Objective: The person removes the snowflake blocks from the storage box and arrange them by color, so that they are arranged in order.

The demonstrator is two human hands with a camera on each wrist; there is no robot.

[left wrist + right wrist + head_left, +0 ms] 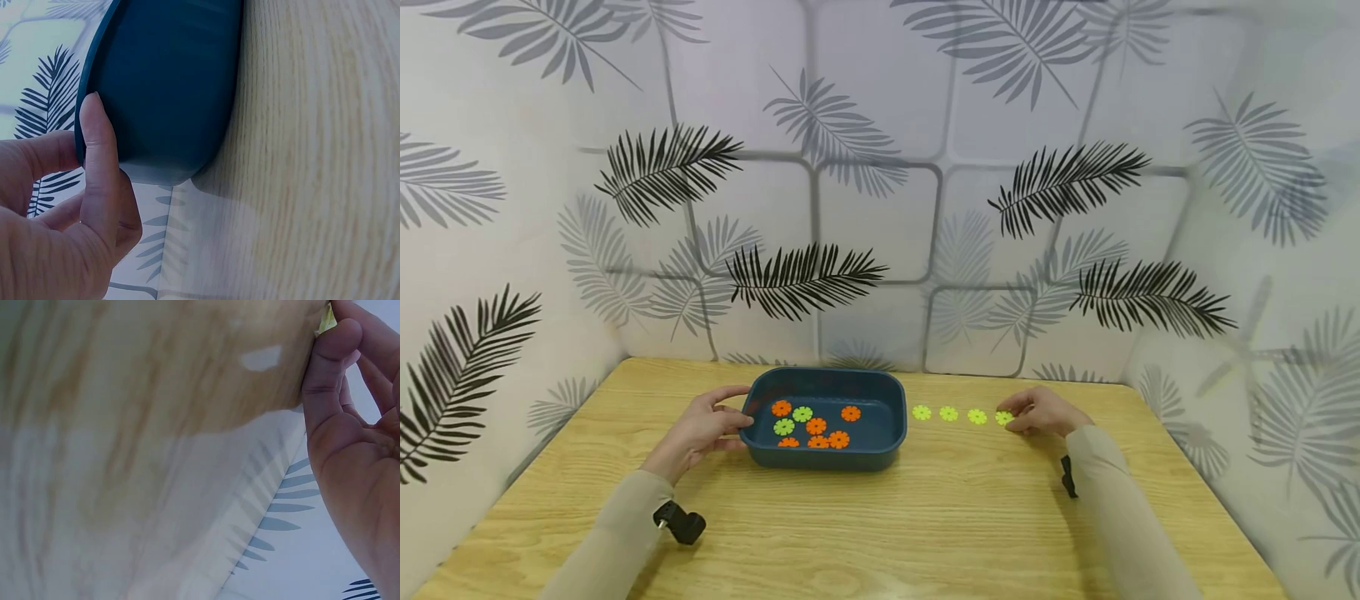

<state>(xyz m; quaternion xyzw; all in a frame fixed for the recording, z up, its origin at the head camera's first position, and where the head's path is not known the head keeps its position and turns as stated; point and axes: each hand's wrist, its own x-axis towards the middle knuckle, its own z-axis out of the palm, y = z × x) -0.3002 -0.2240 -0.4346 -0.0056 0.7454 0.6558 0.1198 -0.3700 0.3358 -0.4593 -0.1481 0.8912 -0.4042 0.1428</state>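
My left hand (703, 431) grips the left rim of a dark blue rectangular tub (827, 460). In the left wrist view, the thumb lies against the tub's outer wall (169, 87) and a finger reaches over its rim. Inside the tub lie several notched plastic discs, among them an orange disc (851, 413) and a yellow-green disc (784, 427). My right hand (1043, 412) pinches a yellow-green disc (1003, 417) at the right end of a row on the table. Only a sliver of that disc (327, 320) shows between thumb and finger in the right wrist view.
Left of the pinched disc, three more yellow-green discs, including the middle disc (949, 413), run in a line toward the tub. The light wood table (880, 533) ends at a leaf-patterned wall (880, 225) behind. Side walls stand left and right.
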